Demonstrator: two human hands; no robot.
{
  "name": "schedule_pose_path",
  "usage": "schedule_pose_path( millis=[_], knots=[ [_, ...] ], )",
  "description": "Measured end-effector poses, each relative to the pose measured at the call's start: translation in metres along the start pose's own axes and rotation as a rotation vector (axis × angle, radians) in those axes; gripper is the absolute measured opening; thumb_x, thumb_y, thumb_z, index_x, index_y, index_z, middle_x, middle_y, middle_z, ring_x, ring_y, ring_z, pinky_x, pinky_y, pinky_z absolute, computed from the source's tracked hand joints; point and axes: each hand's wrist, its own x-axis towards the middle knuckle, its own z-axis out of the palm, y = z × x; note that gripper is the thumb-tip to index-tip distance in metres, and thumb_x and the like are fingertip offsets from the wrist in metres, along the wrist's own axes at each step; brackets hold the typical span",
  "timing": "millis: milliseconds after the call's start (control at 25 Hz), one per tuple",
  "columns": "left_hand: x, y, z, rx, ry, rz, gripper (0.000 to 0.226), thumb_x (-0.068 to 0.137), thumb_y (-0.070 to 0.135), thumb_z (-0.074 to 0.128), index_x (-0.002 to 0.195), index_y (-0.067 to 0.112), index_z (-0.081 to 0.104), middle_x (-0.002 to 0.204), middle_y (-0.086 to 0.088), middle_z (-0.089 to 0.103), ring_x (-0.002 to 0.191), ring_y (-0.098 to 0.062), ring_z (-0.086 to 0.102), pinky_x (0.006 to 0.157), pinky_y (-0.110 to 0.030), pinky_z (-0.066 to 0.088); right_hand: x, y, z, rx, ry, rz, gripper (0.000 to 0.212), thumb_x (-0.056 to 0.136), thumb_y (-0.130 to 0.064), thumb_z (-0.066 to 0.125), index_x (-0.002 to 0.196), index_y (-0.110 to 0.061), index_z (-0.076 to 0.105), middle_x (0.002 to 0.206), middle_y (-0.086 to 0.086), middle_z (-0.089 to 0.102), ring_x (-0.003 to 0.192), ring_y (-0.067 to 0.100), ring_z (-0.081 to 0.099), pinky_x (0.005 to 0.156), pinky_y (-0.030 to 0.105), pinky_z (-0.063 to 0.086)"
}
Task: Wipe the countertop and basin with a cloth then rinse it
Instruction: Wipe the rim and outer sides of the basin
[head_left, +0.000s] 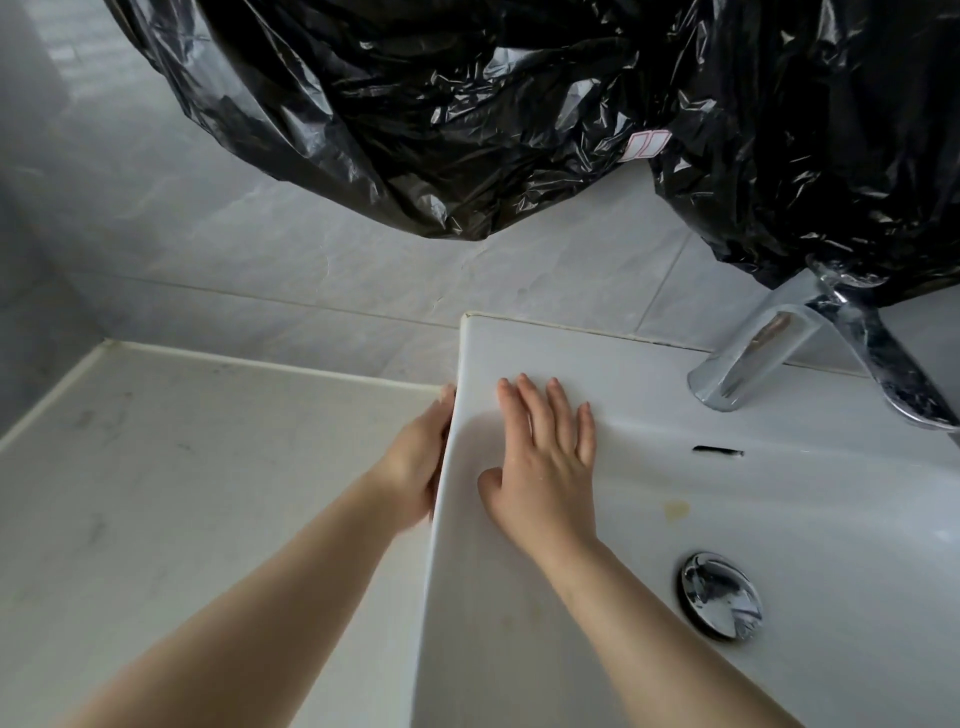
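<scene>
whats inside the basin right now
In the basin: a chrome drain plug, an overflow slot, a yellowish stain and the right hand lying flat. Whatever is under the palm is hidden.

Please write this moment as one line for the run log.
left hand: against outer wall of basin | right hand: flat on basin rim, fingers spread | cloth: not in view | faucet: no water seen

The left hand (415, 457), slightly blurred, hides most of its fingers behind the basin's (519, 597) outer wall, while black plastic sheeting (467, 104), cut by the top edge, covers the faucet's (769, 348) top.
</scene>
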Motion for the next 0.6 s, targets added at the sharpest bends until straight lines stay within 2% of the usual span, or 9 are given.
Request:
schedule_pose_path(
  millis=[80,200,280,360,440,480,560,600],
  knots=[
    [-0.001,0.004,-0.005,0.079,-0.055,0.120,0.055,0.098,0.042,0.030,0.139,0.006,0.040,0.141,-0.018,0.044,0.130,-0.034,0.041,0.109,-0.048,0.031,-0.001,0.001,-0.001,-0.005,-0.004,-0.005,0.076,0.059,-0.025,0.035,0.134,-0.017,0.038,0.138,0.004,0.051,0.131,0.028,0.033,0.111,0.043,0.008],
    [-0.008,-0.007,-0.006,0.063,0.012,0.023,0.062,0.087,0.061,0.043,0.138,0.024,0.043,0.140,-0.004,0.048,0.130,-0.024,0.043,0.109,-0.047,0.033,-0.001,0.000,-0.001,0.011,-0.018,-0.003,0.080,0.054,-0.021,0.049,0.133,-0.017,0.039,0.137,0.004,0.051,0.131,0.029,0.036,0.111,0.040,0.004],
    [-0.029,-0.020,0.000,0.029,0.015,0.030,0.046,0.091,0.055,0.043,0.132,0.033,0.048,0.131,0.004,0.057,0.123,-0.017,0.051,0.103,-0.041,0.039,-0.001,-0.001,-0.005,0.019,-0.044,0.002,0.082,0.054,-0.019,0.053,0.135,-0.015,0.040,0.139,0.005,0.050,0.132,0.032,0.039,0.111,0.041,0.004],
    [-0.025,-0.015,-0.001,0.083,0.033,0.081,0.031,0.099,0.039,0.035,0.124,0.032,0.052,0.117,0.006,0.066,0.108,-0.011,0.062,0.091,-0.032,0.048,0.000,0.000,-0.014,0.031,-0.093,-0.014,0.081,0.065,-0.015,0.054,0.143,-0.016,0.033,0.150,0.003,0.034,0.142,0.030,0.024,0.112,0.036,-0.007],
    [-0.001,-0.004,-0.003,0.198,0.011,0.105,0.035,0.101,0.035,0.029,0.127,0.024,0.050,0.113,0.000,0.067,0.100,-0.015,0.066,0.081,-0.030,0.052,0.001,0.004,-0.022,0.066,-0.183,-0.040,0.081,0.079,-0.014,0.051,0.150,-0.022,0.014,0.158,-0.005,0.009,0.147,0.021,-0.002,0.111,0.032,-0.018],
    [0.008,0.002,-0.006,0.201,-0.016,0.120,0.037,0.102,0.035,0.028,0.129,0.020,0.048,0.111,-0.003,0.067,0.094,-0.018,0.067,0.075,-0.030,0.053,0.001,0.007,-0.026,0.073,-0.213,-0.050,0.081,0.081,-0.014,0.049,0.151,-0.024,0.008,0.158,-0.008,0.002,0.146,0.018,-0.009,0.111,0.032,-0.019],
    [0.016,0.015,-0.001,0.191,0.023,0.111,0.039,0.101,0.035,0.029,0.132,0.017,0.043,0.110,-0.006,0.064,0.089,-0.019,0.066,0.070,-0.031,0.055,0.002,0.008,-0.031,0.074,-0.241,-0.067,0.081,0.083,-0.015,0.047,0.151,-0.026,0.004,0.158,-0.010,-0.003,0.145,0.016,-0.012,0.112,0.033,-0.017],
    [0.016,0.016,0.000,0.199,0.071,0.099,0.040,0.100,0.038,0.031,0.134,0.020,0.042,0.115,-0.005,0.063,0.093,-0.018,0.066,0.075,-0.033,0.055,0.002,0.008,-0.032,0.075,-0.258,-0.069,0.081,0.083,-0.015,0.047,0.151,-0.026,0.003,0.158,-0.010,-0.003,0.145,0.016,-0.012,0.113,0.034,-0.016]
  ],
)
